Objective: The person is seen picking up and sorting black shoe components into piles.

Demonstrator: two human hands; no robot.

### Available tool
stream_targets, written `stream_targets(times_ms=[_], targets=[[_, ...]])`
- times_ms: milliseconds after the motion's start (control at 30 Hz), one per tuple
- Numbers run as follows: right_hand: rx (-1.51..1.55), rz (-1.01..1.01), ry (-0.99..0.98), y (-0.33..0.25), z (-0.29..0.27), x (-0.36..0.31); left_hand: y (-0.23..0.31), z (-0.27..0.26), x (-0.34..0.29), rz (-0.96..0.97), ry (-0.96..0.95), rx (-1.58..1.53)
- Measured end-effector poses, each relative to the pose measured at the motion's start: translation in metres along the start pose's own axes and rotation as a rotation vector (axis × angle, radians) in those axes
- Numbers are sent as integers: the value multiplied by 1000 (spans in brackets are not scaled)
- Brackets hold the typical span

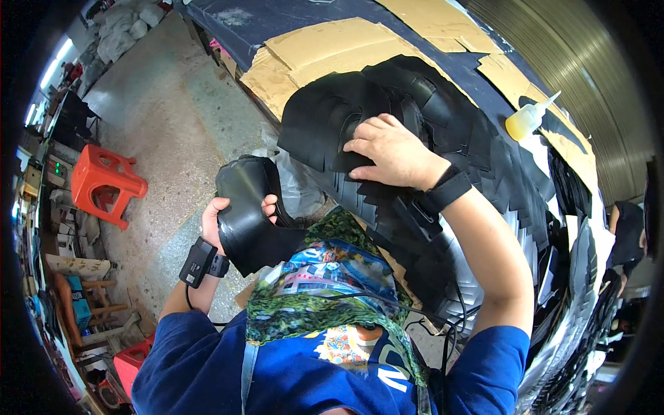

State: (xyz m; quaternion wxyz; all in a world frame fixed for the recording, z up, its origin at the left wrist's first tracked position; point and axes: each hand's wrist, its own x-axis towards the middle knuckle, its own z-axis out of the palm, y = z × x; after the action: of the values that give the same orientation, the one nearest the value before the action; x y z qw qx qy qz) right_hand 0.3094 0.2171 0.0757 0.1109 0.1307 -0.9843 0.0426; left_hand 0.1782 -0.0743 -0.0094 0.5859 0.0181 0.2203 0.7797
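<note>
My left hand is closed around a stack of black leather pieces, curved with a cut-out on one side. Its thumb shows at the left edge and fingertips come through the cut-out. My right hand rests on a large spread of overlapping black leather pieces on the table. Its fingers are apart and slightly bent, with their tips touching the pieces. I see nothing held in it. Both wrists wear black straps with small devices.
Cardboard sheets lie on the dark table. A squeeze bottle of yellow liquid stands at the right. More layered black pieces run along the right side. A red stool is on the floor at left; clear plastic hangs beside the table.
</note>
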Motion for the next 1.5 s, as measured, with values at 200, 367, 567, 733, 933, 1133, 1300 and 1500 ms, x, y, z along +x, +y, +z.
stream_targets(times_ms=[200, 367, 567, 733, 933, 1133, 1300, 1500], targets=[[-12, 135, -158, -7, -14, -17, 0, 1, -1, 8, 8, 62], [-179, 130, -201, -31, -11, -29, -1, 0, 4, 12, 22, 90], [-138, 185, -166, -28, -5, -32, -1, -3, 4, 7, -6, 103], [-384, 201, -81, -43, 2, -16, -5, -3, 4, 2, 25, 79], [-239, 150, -67, -35, -21, -25, -5, -3, 2, 5, 10, 80], [-230, 260, -222, -66, -42, -64, -4, -4, 3, 9, 8, 84], [-392, 309, -150, -85, -41, -86, -6, 2, 6, 10, -5, 118], [-201, 359, -161, -93, -43, -90, -12, 19, 7, 47, -50, 128]])
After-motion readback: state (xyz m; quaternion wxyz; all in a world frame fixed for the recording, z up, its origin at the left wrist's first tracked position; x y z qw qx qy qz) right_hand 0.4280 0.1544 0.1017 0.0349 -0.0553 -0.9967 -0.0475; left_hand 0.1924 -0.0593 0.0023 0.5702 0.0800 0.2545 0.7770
